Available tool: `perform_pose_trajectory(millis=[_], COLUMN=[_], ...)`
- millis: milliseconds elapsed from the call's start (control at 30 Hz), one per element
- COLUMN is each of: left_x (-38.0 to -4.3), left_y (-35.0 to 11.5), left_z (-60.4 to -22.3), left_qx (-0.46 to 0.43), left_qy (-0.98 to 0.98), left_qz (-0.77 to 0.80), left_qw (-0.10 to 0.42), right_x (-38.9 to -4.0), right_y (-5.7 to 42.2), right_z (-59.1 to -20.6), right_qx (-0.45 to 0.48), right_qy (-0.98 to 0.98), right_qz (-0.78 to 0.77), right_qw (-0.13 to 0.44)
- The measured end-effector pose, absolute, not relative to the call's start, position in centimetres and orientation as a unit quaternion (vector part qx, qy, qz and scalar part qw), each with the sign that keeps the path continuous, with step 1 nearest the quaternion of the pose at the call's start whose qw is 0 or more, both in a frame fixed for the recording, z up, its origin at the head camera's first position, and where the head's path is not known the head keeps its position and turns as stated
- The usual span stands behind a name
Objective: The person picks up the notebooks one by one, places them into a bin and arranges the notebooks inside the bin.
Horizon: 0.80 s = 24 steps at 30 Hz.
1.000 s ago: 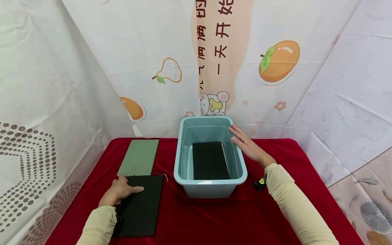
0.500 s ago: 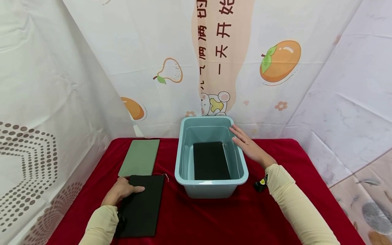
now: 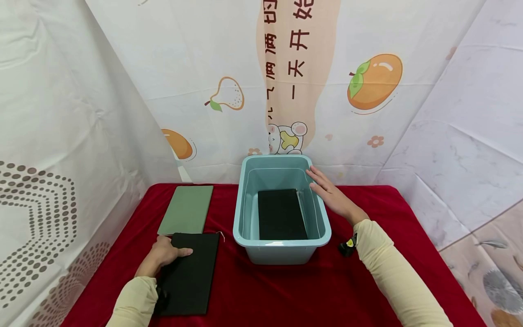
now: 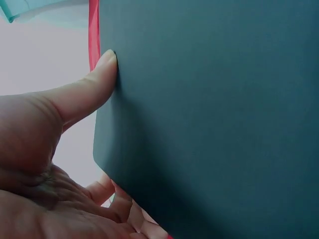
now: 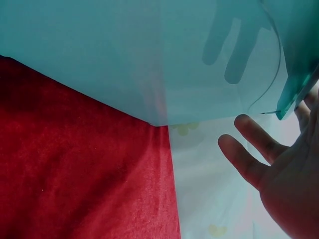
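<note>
My left hand holds a black notebook by its left edge at the front left of the table. In the left wrist view the thumb lies on the cover, and the other fingers go under the edge, partly hidden. My right hand is at the right rim of a light blue plastic bin, fingers extended. From the right wrist, two fingers stretch out beside the bin's outer wall. Inside the bin lies another black notebook.
A green notebook lies behind the held one. A thin pale cord sticks out by the black notebook's far right corner. A red cloth covers the table, and printed curtains hang close behind and at both sides.
</note>
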<state>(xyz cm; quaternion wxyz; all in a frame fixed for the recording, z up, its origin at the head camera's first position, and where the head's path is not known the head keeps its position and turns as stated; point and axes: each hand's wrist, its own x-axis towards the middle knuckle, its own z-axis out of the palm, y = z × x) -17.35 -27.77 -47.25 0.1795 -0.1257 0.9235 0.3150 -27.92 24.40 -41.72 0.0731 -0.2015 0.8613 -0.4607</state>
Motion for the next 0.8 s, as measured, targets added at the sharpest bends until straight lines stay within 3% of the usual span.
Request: perform_pose_trajectory(millis=[800], left_x=[-16.54], left_y=[-27.16], left_z=[-46.47], left_qx=[-0.083], left_qy=[0.922], left_qz=[0.355], left_qw=[0.129], right_x=[-28.08], right_y=[24.39], right_z=[-42.04], right_qx=[-0.192], right_qy=[0.861], right_qz=[-0.464], right_qw=[0.075])
